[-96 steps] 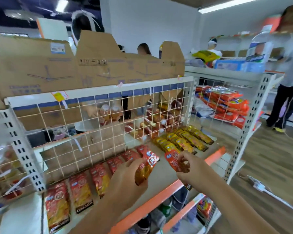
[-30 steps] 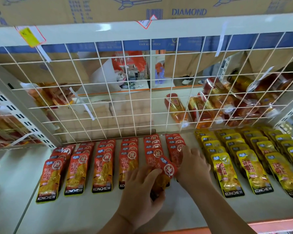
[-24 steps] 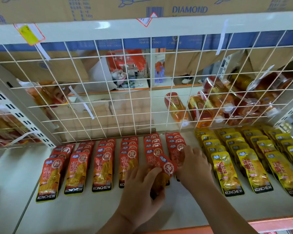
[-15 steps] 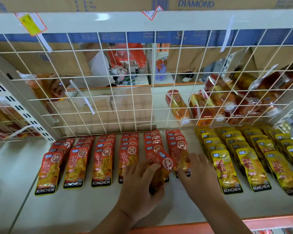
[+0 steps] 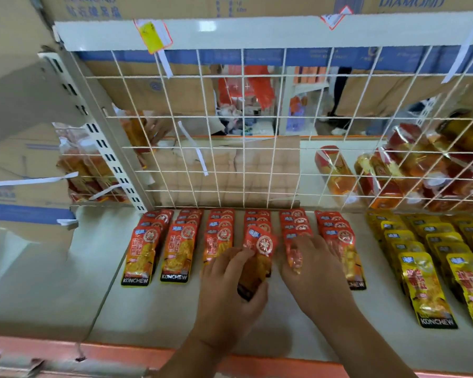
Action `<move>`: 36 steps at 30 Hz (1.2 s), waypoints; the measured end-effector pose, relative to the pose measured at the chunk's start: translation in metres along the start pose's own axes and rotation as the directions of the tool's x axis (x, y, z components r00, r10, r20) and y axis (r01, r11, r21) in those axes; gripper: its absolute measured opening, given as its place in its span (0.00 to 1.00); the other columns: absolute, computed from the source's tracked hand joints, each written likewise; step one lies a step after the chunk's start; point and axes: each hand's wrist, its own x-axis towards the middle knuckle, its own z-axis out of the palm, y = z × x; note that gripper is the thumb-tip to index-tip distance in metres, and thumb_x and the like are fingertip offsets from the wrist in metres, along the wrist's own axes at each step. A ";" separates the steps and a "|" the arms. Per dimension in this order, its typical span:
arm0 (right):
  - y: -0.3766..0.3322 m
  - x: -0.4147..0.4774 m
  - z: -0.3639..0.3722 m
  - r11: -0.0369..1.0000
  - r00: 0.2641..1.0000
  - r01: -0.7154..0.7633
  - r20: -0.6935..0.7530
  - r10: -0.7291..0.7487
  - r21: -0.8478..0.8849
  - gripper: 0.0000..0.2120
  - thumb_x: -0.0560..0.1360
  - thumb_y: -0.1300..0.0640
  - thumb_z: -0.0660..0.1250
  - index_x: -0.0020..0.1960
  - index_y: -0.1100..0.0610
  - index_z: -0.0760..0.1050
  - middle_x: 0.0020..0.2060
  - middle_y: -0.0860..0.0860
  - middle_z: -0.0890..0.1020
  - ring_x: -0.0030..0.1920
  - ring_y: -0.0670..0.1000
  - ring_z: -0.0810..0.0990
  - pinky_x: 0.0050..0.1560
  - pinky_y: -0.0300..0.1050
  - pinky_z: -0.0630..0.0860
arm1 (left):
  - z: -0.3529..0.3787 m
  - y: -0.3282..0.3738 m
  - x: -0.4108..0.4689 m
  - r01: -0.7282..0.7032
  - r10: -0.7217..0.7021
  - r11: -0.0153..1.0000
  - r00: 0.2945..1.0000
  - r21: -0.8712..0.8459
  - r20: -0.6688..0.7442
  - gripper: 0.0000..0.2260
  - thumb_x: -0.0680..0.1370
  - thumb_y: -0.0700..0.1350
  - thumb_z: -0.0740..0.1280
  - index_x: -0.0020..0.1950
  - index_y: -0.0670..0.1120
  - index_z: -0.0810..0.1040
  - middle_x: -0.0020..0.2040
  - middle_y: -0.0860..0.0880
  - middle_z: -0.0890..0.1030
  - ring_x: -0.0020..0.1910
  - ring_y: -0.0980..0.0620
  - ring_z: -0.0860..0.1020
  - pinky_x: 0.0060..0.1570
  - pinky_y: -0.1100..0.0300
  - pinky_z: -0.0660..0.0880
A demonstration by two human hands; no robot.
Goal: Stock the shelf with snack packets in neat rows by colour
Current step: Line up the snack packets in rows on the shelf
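Sixth row (image 5: pixel 339 241) apparently done, a glossy red foil snack packet (image 5: pixel 294 256) is now pressed onto the fifth row (image 5: pixel 295 225) under flat fingers (image 5: pixel 309 245) of the right hand (image 5: pixel 316 271). Spare red packets (image 5: pixel 260 249) are gripped in the left hand (image 5: pixel 230 293).

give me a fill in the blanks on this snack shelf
The left hand grips a ___ snack packet.
The yellow packets lie to the ___ of the red rows.
The red rows number ___.
The black bands at the front read ___.
Missing words: red; right; six; KONCHEW.
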 end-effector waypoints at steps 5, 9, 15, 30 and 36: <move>-0.035 0.002 0.021 0.999 0.996 0.053 0.067 -0.052 -0.006 0.17 0.71 0.46 0.69 0.58 0.49 0.75 0.52 0.49 0.77 0.52 0.55 0.75 0.51 0.53 0.75 | -0.039 -0.033 -0.014 0.042 -0.039 0.999 0.994 0.027 -0.107 0.26 0.71 0.58 0.72 0.67 0.52 0.77 0.63 0.55 0.77 0.62 0.57 0.73 0.60 0.50 0.75; -0.061 0.002 0.034 0.995 0.993 0.097 0.065 -0.099 0.036 0.09 0.72 0.50 0.70 0.50 0.49 0.74 0.45 0.46 0.74 0.47 0.52 0.73 0.46 0.51 0.74 | -0.073 -0.067 -0.016 0.167 -0.152 0.977 0.981 0.130 -0.117 0.27 0.71 0.61 0.70 0.67 0.52 0.77 0.63 0.55 0.78 0.61 0.53 0.75 0.60 0.47 0.76; -0.087 -0.001 0.059 0.992 0.989 0.122 0.084 -0.123 0.014 0.12 0.71 0.49 0.69 0.53 0.49 0.74 0.48 0.45 0.74 0.51 0.52 0.73 0.50 0.53 0.75 | -0.110 -0.118 -0.019 0.374 -0.345 0.889 0.926 0.265 -0.152 0.28 0.70 0.64 0.65 0.66 0.52 0.78 0.58 0.51 0.80 0.55 0.45 0.79 0.54 0.47 0.75; -0.090 -0.006 0.072 0.993 0.991 0.116 0.069 -0.115 -0.007 0.11 0.72 0.51 0.72 0.52 0.50 0.75 0.48 0.47 0.75 0.46 0.50 0.72 0.46 0.47 0.70 | -0.112 -0.136 -0.009 0.532 -0.496 0.807 0.846 0.255 -0.197 0.25 0.72 0.64 0.71 0.64 0.52 0.78 0.58 0.49 0.79 0.56 0.44 0.77 0.55 0.47 0.73; -0.083 -0.010 0.076 0.994 0.993 0.106 0.058 -0.105 -0.016 0.09 0.72 0.51 0.72 0.49 0.50 0.74 0.46 0.47 0.75 0.47 0.51 0.73 0.47 0.50 0.73 | -0.113 -0.136 -0.009 0.562 -0.537 0.785 0.827 0.262 -0.166 0.25 0.72 0.60 0.72 0.66 0.53 0.75 0.61 0.51 0.78 0.59 0.46 0.75 0.58 0.48 0.71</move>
